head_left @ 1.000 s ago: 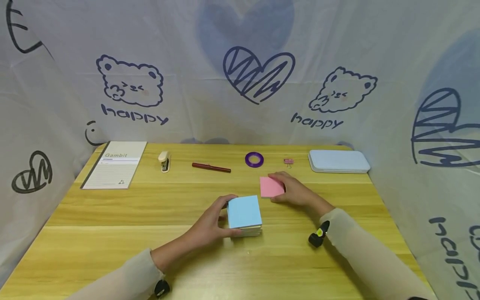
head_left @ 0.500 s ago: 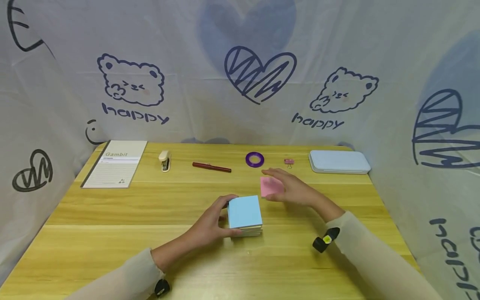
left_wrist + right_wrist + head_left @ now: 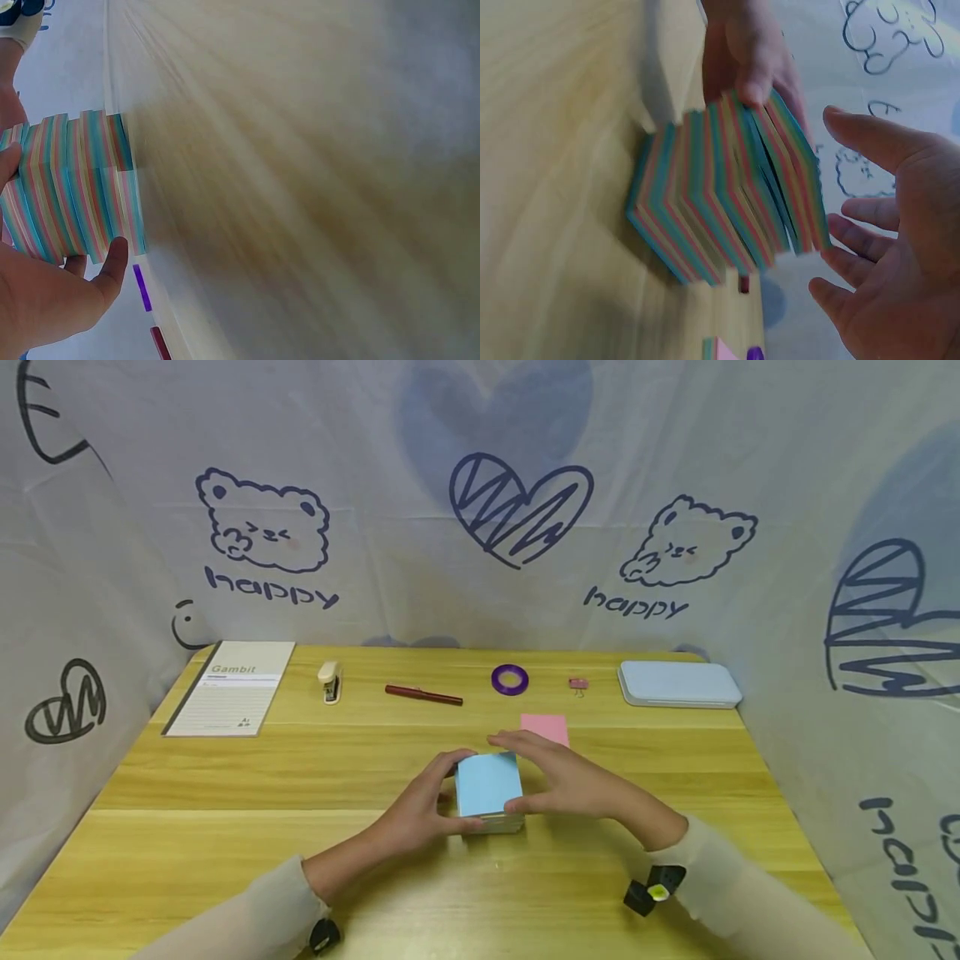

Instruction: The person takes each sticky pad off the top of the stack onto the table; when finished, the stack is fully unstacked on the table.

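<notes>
A tall stack of sticky note pads (image 3: 487, 783) stands on the table, its top sheet light blue. In the right wrist view the sides of the stack (image 3: 712, 202) show many coloured layers, slightly uneven, with a gap under the topmost pad. My left hand (image 3: 408, 814) grips the stack from the left, thumb on the near side and fingers on the far side. From the right, my right hand (image 3: 573, 781) spreads its thumb and fingers around the top, fingertips right at the upper edge. Partly behind that hand lies a pink sticky note pad (image 3: 549, 727).
Along the back of the wooden table (image 3: 225, 843) lie a notebook (image 3: 234, 693), a small stapler (image 3: 330, 683), a dark red pen (image 3: 423, 695), a purple tape roll (image 3: 497, 683), a pink binder clip (image 3: 577, 683) and a pale blue case (image 3: 678, 683). Printed curtains surround the table.
My right hand has let go of the pink pad and moved left and nearer, to the top of the stack. The pink pad stays in place. My left hand keeps its grip, unmoved.
</notes>
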Motion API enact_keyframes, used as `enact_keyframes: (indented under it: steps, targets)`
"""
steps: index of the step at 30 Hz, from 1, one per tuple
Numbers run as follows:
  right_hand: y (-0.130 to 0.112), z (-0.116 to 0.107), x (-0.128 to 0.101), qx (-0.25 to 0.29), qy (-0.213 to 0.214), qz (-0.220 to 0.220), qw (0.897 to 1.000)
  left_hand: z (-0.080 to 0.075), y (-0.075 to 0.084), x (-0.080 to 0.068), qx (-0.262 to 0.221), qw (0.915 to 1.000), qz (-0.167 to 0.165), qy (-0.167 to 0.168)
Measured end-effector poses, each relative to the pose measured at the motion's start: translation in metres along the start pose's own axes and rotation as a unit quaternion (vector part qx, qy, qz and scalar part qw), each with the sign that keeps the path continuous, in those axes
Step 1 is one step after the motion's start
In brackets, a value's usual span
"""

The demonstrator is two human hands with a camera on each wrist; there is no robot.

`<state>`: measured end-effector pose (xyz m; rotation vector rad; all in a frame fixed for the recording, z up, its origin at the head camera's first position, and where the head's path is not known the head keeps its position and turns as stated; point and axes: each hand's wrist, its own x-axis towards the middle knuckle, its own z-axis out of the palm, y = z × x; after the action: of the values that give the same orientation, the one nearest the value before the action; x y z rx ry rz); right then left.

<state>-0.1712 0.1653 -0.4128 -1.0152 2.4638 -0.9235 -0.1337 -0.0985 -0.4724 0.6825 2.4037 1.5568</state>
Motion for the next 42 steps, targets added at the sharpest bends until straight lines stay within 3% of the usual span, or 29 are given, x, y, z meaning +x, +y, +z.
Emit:
enact_keyframes:
  steps: [9,24,30,36,42]
  targets:
    - [-0.004,0.019,0.000,-0.018,0.021,-0.004,1.000,0.000,0.002,-0.001,-0.004,0.9999,-0.010,-0.004]
    - [-0.004,0.022,0.001,-0.015,0.035,-0.002,0.999,0.000,0.002,0.000,-0.011,0.9998,-0.012,-0.007]
    - [-0.004,0.018,0.000,-0.027,0.038,-0.013,0.999,0.001,0.000,0.000,-0.007,1.0000,-0.002,-0.005]
    - [-0.001,0.008,-0.005,-0.029,0.041,0.000,0.999,0.002,0.001,0.000,-0.003,0.9999,-0.015,-0.003]
    - [0.020,-0.010,-0.015,-0.021,0.054,0.013,0.998,0.002,0.001,0.001,0.021,0.9996,-0.016,0.003]
